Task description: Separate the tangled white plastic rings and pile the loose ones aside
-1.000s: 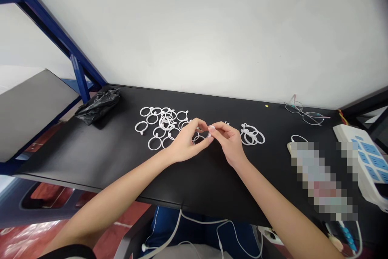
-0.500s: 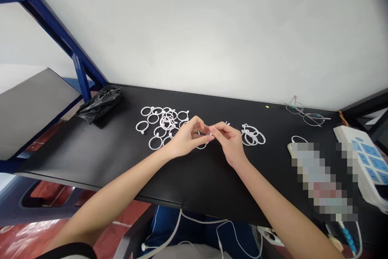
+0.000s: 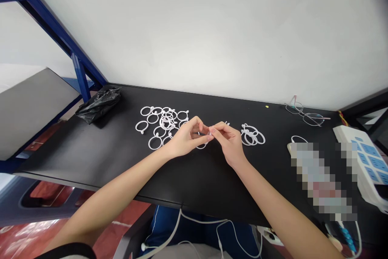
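My left hand (image 3: 188, 137) and my right hand (image 3: 228, 141) meet over the middle of the black desk, fingertips nearly touching. Between them is a white curtain ring (image 3: 201, 147), its lower curve showing below the left fingers. My left thumb and fingers are closed on it. A tiny pale part shows at the fingertips where my right thumb and forefinger pinch; the hold itself is partly hidden. Several white curtain rings (image 3: 167, 121) with small knobs lie spread left of my hands. A smaller overlapping group of rings (image 3: 250, 133) rests just right of my right hand.
Small white pieces (image 3: 227, 123) lie behind my right hand. A crumpled black plastic bag (image 3: 99, 104) sits at the far left. Eyeglasses (image 3: 312, 119), a blurred-out object (image 3: 323, 182) and a white power strip (image 3: 360, 162) are on the right. Cables (image 3: 178, 226) hang below the desk's front edge.
Hardly anything differs. Both hands keep their place and pinch, with only a very slight shift of the whole view.
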`<state>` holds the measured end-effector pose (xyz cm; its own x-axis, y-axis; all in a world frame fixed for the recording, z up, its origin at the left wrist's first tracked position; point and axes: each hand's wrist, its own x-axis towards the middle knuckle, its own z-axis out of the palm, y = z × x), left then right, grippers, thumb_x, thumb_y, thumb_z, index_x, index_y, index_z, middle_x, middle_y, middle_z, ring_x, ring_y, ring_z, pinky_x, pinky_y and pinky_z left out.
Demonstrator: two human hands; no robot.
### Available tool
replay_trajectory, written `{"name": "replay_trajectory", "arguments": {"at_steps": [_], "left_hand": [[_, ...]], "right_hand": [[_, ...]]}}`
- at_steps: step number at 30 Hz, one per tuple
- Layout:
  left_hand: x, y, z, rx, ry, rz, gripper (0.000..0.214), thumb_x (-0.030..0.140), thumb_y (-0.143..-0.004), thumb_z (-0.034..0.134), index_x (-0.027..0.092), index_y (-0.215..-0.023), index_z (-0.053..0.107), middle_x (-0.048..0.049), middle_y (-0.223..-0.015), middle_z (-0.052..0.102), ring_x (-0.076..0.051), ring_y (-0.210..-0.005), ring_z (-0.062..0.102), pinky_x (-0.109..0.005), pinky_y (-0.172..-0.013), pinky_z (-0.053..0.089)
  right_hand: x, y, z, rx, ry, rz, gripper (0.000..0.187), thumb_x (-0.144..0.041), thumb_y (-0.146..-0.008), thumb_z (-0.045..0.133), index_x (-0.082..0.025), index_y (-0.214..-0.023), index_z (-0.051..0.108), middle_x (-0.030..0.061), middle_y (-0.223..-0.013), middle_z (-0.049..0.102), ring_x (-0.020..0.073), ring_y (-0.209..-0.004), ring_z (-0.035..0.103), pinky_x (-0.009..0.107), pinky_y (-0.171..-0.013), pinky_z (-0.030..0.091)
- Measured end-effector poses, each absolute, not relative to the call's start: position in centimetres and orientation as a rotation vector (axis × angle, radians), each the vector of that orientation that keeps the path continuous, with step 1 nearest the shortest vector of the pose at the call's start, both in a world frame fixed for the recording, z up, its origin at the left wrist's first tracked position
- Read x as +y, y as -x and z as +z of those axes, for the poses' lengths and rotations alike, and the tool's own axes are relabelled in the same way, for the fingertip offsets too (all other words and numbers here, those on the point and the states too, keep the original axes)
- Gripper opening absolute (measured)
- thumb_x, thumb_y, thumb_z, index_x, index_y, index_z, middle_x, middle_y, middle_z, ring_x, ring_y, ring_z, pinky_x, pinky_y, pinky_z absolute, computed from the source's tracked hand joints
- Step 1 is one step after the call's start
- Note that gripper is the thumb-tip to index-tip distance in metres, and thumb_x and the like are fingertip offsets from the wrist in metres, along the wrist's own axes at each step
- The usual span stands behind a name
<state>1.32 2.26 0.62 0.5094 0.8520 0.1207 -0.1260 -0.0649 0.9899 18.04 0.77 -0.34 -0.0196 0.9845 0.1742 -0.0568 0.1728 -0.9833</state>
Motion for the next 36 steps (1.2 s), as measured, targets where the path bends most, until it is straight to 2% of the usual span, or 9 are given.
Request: {"name": "replay_trajectory", "arguments": {"at_steps": [5,9,12,15,18,21,30,36], "left_hand": [[2.4,-1.3,0.4,0.687,-1.398,0.921,0.03,0.03,-0.084,0.07,0.02,-0.087,0.042,-0.0036,-0.094,0.066,-0.015,-0.089,0.066,-0.027,-0.071,0.052],[2.5,-1.3,0.3,0.712,-1.418,0.929,0.028,0.029,-0.085,0.069,0.02,-0.093,0.044,-0.005,-0.097,0.067,-0.017,-0.092,0.068,-0.029,-0.074,0.054],[2.4,-1.2,0.4,0.781,-1.553,0.948,0.025,0.029,-0.086,0.068,0.02,-0.096,0.047,-0.0072,-0.104,0.068,-0.018,-0.097,0.068,-0.035,-0.086,0.054],[2.5,-1.1,0.4,0.922,-1.784,0.973,0.024,0.029,-0.085,0.068,0.02,-0.099,0.051,-0.0074,-0.108,0.068,-0.02,-0.105,0.065,-0.038,-0.095,0.051],[2.6,-1.0,0.2,1.053,-1.978,0.968,0.025,0.026,-0.082,0.068,0.021,-0.102,0.054,-0.0053,-0.107,0.068,-0.021,-0.104,0.065,-0.037,-0.092,0.051],[2.8,-0.9,-0.2,1.118,-2.066,0.916,0.026,0.024,-0.081,0.066,0.022,-0.104,0.055,-0.0044,-0.107,0.067,-0.021,-0.103,0.065,-0.036,-0.09,0.052],[2.9,-0.9,-0.8,1.127,-2.202,0.83,0.023,0.017,-0.082,0.062,0.02,-0.104,0.055,-0.0059,-0.107,0.067,-0.023,-0.101,0.064,-0.039,-0.09,0.05],[3.0,-0.9,-0.9,1.13,-2.236,0.827,0.02,0.021,-0.085,0.061,0.02,-0.104,0.056,-0.0063,-0.105,0.066,-0.023,-0.097,0.063,-0.04,-0.089,0.05]], "right_hand": [[0.9,-17.9,-0.5,-1.235,1.016,1.146,0.014,-0.034,-0.081,0.072,-0.022,-0.072,0.071,-0.0001,-0.073,0.064,0.0143,-0.071,0.06,0.029,-0.07,0.051],[0.9,-17.8,-0.4,-1.229,1.039,1.146,0.015,-0.037,-0.081,0.071,-0.022,-0.079,0.072,0.0012,-0.076,0.068,0.0169,-0.073,0.064,0.032,-0.069,0.054],[0.7,-18.0,-0.2,-1.335,1.119,0.935,0.017,-0.038,-0.087,0.064,-0.022,-0.086,0.07,0.0036,-0.082,0.069,0.0201,-0.08,0.066,0.037,-0.078,0.054],[0.8,-18.5,-0.3,-1.513,1.232,0.557,0.017,-0.029,-0.093,0.053,-0.023,-0.09,0.068,0.0067,-0.095,0.07,0.0232,-0.095,0.064,0.042,-0.09,0.049],[1.2,-19.0,-1.1,-1.625,1.35,0.41,0.022,-0.017,-0.089,0.047,-0.022,-0.097,0.067,0.0097,-0.109,0.068,0.0264,-0.108,0.061,0.047,-0.098,0.045],[1.6,-19.4,-2.1,-1.714,1.477,0.414,0.024,-0.013,-0.08,0.054,-0.022,-0.098,0.067,0.0112,-0.119,0.064,0.0304,-0.113,0.058,0.052,-0.099,0.044],[1.6,-19.4,-2.6,-1.84,1.436,0.392,0.026,-0.007,-0.079,0.052,-0.021,-0.096,0.066,0.0102,-0.111,0.066,0.0286,-0.105,0.059,0.048,-0.094,0.048],[1.6,-19.3,-2.2,-1.779,1.386,0.502,0.026,-0.008,-0.079,0.049,-0.022,-0.095,0.065,0.0065,-0.096,0.069,0.0224,-0.083,0.065,0.04,-0.079,0.053]]}}
